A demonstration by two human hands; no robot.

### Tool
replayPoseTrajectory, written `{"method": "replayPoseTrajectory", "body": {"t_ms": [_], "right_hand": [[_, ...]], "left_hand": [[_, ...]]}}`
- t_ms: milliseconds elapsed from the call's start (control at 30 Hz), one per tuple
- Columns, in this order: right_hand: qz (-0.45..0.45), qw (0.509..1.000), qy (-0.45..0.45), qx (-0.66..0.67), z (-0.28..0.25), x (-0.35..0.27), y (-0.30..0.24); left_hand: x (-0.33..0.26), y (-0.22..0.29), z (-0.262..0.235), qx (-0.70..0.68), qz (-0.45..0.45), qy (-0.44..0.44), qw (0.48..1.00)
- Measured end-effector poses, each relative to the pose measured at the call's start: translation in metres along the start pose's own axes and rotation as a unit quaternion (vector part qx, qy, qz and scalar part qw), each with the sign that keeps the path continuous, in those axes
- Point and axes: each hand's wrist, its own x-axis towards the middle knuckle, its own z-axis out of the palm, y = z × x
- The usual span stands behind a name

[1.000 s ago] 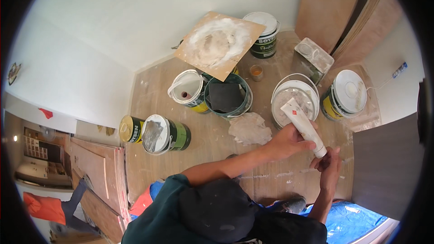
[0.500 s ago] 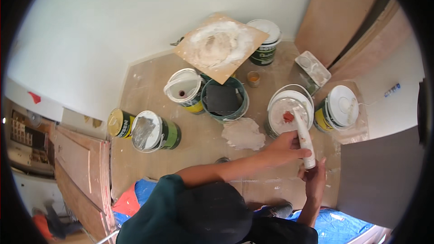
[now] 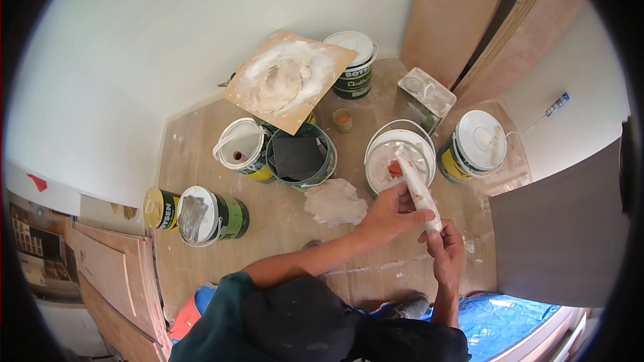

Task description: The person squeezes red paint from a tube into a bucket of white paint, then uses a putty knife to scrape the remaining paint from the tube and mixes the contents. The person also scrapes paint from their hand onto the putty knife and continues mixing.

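A white squeeze tube (image 3: 418, 191) with small red smears slants over a pail of whitish putty (image 3: 379, 173), its narrow upper end above the pail. My left hand (image 3: 394, 213) is closed round the tube's middle, the thumb along its near side. At its lower end, my right hand (image 3: 445, 252) has its fingers curled against the tube. A red blob of paste (image 3: 394, 170) sits on the putty, partly covered by the tube. The pail's white handle (image 3: 401, 121) stands up behind it.
Lidded paint pails (image 3: 480, 139) stand around, with a dark green bucket (image 3: 328, 173) holding a black sheet. A putty-smeared board (image 3: 231, 94) rests above it. A crumpled cloth (image 3: 335, 202) lies on the floor. A grey panel (image 3: 557, 228) edges the right; plywood sheets (image 3: 463, 13) lean behind.
The view has shifted, so the pails appear further left. Both hands stay on the tube, which leans a little more to the left; my right hand sits closer against its lower end.
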Motion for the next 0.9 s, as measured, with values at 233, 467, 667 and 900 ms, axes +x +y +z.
{"method": "replayPoseTrajectory", "body": {"t_ms": [233, 467, 667, 900], "right_hand": [[0.063, 0.995, -0.051, 0.051, 0.004, -0.003, 0.004], [-0.028, 0.997, -0.010, -0.069, -0.024, 0.007, 0.001], [0.019, 0.996, 0.002, 0.086, -0.029, 0.000, -0.003], [-0.007, 0.999, 0.007, -0.033, -0.056, 0.003, -0.021]], "left_hand": [[0.004, -0.004, 0.003, -0.001, -0.014, 0.015, 1.000], [-0.003, 0.002, -0.004, 0.295, 0.026, -0.073, 0.952], [-0.005, -0.002, 0.007, 0.472, 0.013, -0.145, 0.870], [-0.006, -0.017, 0.005, 0.533, 0.153, -0.042, 0.831]]}}
